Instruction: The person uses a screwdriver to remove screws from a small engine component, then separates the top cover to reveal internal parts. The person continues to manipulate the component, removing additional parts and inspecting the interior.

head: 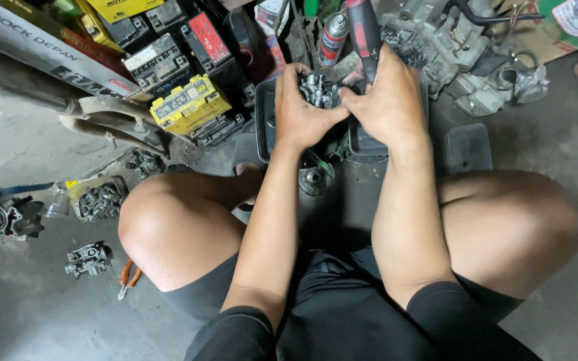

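Note:
I squat on a grey concrete floor with both forearms reaching forward between my knees. My left hand [300, 110] wraps around a small grey metal engine part [317, 88], a carburettor-like piece, held over a black plastic tray [266, 120]. My right hand [388, 100] grips a screwdriver with a red and black handle [364, 33], its handle pointing up and away from me and its tip hidden behind the fingers at the metal part.
Several vehicle batteries [188, 103] are stacked at the upper left. A spray can [332, 39] and an engine block [439, 40] lie beyond the tray. Loose metal parts [88, 259], orange-handled pliers [128, 275] and a small black lid [467, 147] lie on the floor.

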